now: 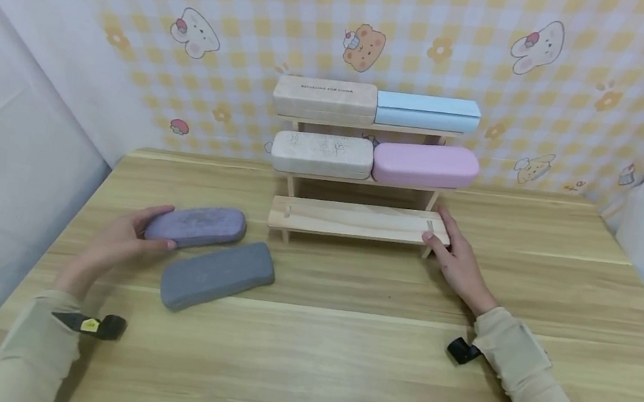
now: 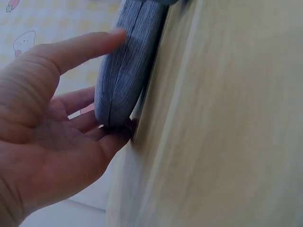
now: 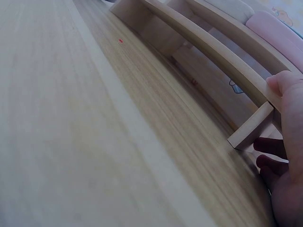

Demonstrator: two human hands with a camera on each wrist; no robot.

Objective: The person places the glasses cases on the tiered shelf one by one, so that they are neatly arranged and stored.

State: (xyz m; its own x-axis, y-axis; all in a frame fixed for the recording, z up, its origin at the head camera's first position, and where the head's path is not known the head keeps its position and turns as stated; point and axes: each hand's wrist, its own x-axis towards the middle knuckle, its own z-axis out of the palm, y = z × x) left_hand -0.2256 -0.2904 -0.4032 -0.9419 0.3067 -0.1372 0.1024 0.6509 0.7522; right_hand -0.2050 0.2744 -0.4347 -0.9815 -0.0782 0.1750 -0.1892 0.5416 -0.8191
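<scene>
At the left of the table, my left hand (image 1: pixel 128 235) holds the left end of a purple glasses case (image 1: pixel 198 225), thumb on the near side and fingers on the far side. The left wrist view shows the ribbed end of this glasses case (image 2: pixel 125 71) between thumb and fingers of the left hand (image 2: pixel 57 118). A grey glasses case (image 1: pixel 219 274) lies just in front of it. My right hand (image 1: pixel 461 265) grips the right end of the bottom board of a three-tier wooden rack (image 1: pixel 359 221), thumb on top. Close up, the right hand (image 3: pixel 286 142) has its fingers beside the rack's leg (image 3: pixel 253 125).
On the rack's top tier stand a beige glasses case (image 1: pixel 325 100) and a light blue one (image 1: pixel 427 113). The middle tier bears a whitish speckled case (image 1: pixel 322 155) and a pink one (image 1: pixel 426 165). A checked yellow cloth (image 1: pixel 297 26) hangs behind the wooden table (image 1: pixel 310 371).
</scene>
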